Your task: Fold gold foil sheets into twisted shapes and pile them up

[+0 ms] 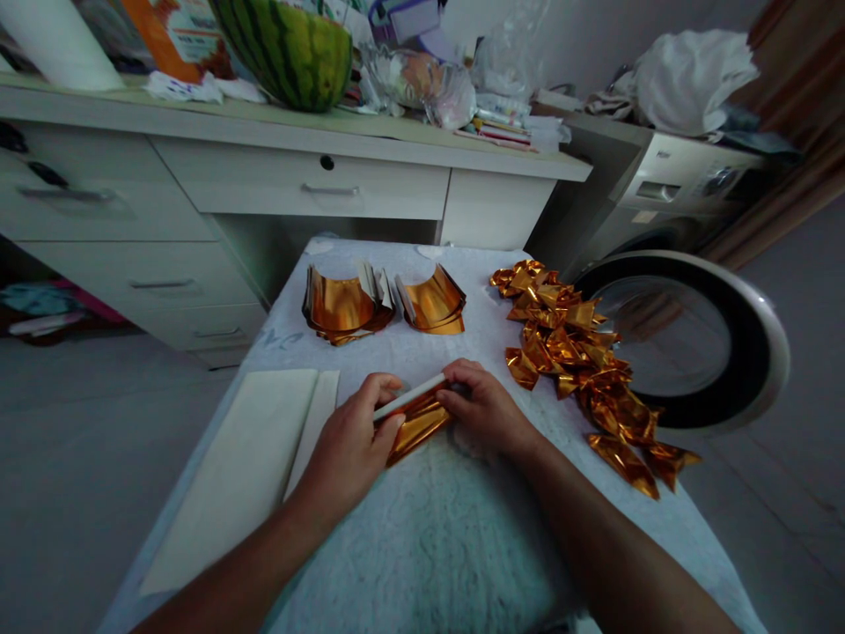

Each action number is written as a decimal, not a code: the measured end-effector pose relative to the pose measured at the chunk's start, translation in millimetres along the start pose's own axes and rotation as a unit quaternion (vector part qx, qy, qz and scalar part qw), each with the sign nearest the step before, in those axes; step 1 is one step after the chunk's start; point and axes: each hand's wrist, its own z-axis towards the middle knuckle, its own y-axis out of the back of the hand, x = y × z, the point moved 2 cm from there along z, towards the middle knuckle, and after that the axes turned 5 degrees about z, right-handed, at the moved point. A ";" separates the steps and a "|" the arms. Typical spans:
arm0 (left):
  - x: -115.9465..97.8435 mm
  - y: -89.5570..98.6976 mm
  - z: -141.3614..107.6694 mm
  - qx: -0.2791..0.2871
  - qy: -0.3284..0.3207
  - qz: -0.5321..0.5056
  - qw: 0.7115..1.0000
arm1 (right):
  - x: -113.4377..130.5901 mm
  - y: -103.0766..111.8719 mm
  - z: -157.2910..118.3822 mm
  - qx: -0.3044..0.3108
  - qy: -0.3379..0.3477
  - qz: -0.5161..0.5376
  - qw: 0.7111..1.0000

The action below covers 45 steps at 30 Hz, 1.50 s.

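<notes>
My left hand (360,440) and my right hand (481,405) hold a folded gold foil sheet (417,429) between them, over the middle of the cloth-covered table. Along the sheet's far edge runs a narrow white strip (409,398), pinched at both ends by my fingers and thumbs. Beyond my hands lie two stacks of curved gold sheets, a left one (340,304) and a right one (432,301). To the right spreads a pile of folded gold foil pieces (568,348). White paper sheets (244,458) lie flat left of my left hand.
Behind the table (422,537) stands a white drawer counter (297,132) bearing a cut watermelon (290,53), plastic bags and small packages. At the right, a washing machine (679,185) has its round door (769,343) swung open beside the table.
</notes>
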 end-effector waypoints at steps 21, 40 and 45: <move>-0.9 7.4 -2.4 0.020 0.056 -0.130 0.990 | 7.0 1.6 -3.8 -0.003 -0.095 0.335 0.937; -4.0 9.4 -2.9 0.005 0.055 -0.112 0.992 | 13.5 1.8 -6.5 -0.017 -0.121 0.325 0.938; -2.0 8.9 -4.2 0.008 0.059 -0.114 0.992 | 13.1 2.1 -8.0 -0.016 -0.117 0.326 0.938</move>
